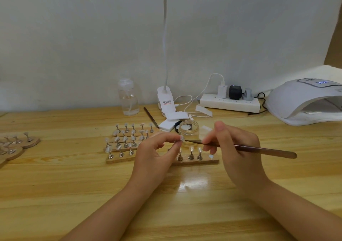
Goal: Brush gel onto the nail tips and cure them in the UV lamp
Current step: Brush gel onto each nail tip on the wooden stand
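Wooden table [55,185], pale wall [74,37]

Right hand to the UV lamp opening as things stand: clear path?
Probably yes. The UV lamp sits at the table's right rear with its opening facing inward, and only bare table lies between. But the right hand holds the brush, and the left hand pinches the nail tip.

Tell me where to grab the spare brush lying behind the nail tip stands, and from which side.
Take the spare brush by the bare middle of its thin handle, coming from above with fingertips. It lies flat on the table, slanting from the pump bottle toward the foam pads; its near end sits close to the nail tip stands, so avoid that end.
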`<action>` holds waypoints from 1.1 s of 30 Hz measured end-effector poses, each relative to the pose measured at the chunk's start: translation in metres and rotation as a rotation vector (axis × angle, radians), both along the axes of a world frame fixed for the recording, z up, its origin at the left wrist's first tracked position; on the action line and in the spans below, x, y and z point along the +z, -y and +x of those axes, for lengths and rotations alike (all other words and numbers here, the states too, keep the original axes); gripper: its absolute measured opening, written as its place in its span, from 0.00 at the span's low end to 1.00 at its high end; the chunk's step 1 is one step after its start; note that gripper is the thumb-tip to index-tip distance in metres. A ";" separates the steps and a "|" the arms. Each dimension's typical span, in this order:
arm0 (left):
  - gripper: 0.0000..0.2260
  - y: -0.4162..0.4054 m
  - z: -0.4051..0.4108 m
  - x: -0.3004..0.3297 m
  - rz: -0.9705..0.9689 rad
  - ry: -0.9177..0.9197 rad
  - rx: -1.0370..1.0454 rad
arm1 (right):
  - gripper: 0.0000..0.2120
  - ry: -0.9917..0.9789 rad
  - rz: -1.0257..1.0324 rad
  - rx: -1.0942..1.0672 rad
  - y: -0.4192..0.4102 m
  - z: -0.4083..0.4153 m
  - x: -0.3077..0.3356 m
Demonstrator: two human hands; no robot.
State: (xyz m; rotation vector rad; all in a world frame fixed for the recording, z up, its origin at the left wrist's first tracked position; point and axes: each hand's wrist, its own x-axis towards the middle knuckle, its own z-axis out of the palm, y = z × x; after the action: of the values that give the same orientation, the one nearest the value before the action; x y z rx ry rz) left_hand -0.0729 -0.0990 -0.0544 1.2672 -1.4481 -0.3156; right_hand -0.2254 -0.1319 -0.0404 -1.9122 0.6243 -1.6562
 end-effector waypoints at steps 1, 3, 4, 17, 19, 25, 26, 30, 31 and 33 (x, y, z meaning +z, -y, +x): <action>0.12 0.000 0.000 0.000 0.000 -0.003 -0.001 | 0.16 -0.005 -0.019 -0.005 0.000 0.000 0.000; 0.12 0.000 0.001 0.000 -0.005 -0.010 -0.001 | 0.17 -0.047 -0.058 -0.028 0.001 0.001 -0.001; 0.12 0.000 0.001 0.000 -0.009 -0.012 -0.001 | 0.17 -0.070 -0.074 -0.036 0.001 0.002 -0.001; 0.14 -0.001 -0.001 0.002 -0.030 -0.017 -0.017 | 0.19 -0.023 -0.032 0.000 0.003 0.001 -0.004; 0.14 0.000 0.000 0.002 -0.036 -0.014 -0.020 | 0.19 -0.037 -0.080 -0.027 0.004 0.001 -0.003; 0.14 0.000 0.000 0.001 -0.037 -0.022 -0.022 | 0.19 -0.037 -0.032 0.008 0.004 0.001 -0.005; 0.14 0.000 0.000 0.001 -0.033 -0.021 -0.023 | 0.19 -0.029 -0.051 -0.001 0.004 0.002 -0.005; 0.14 -0.001 0.000 0.001 -0.029 -0.012 -0.022 | 0.19 -0.082 -0.074 -0.022 0.005 0.002 -0.004; 0.14 -0.001 0.000 0.001 -0.030 -0.010 -0.021 | 0.19 -0.069 -0.043 -0.005 0.004 0.002 -0.005; 0.13 -0.001 0.000 0.001 -0.029 -0.010 -0.020 | 0.19 -0.039 -0.024 0.014 0.003 0.002 -0.005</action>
State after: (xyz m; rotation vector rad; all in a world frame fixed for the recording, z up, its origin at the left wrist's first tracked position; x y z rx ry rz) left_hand -0.0727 -0.0983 -0.0533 1.2270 -1.4524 -0.3136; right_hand -0.2231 -0.1349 -0.0452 -1.9660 0.6074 -1.6278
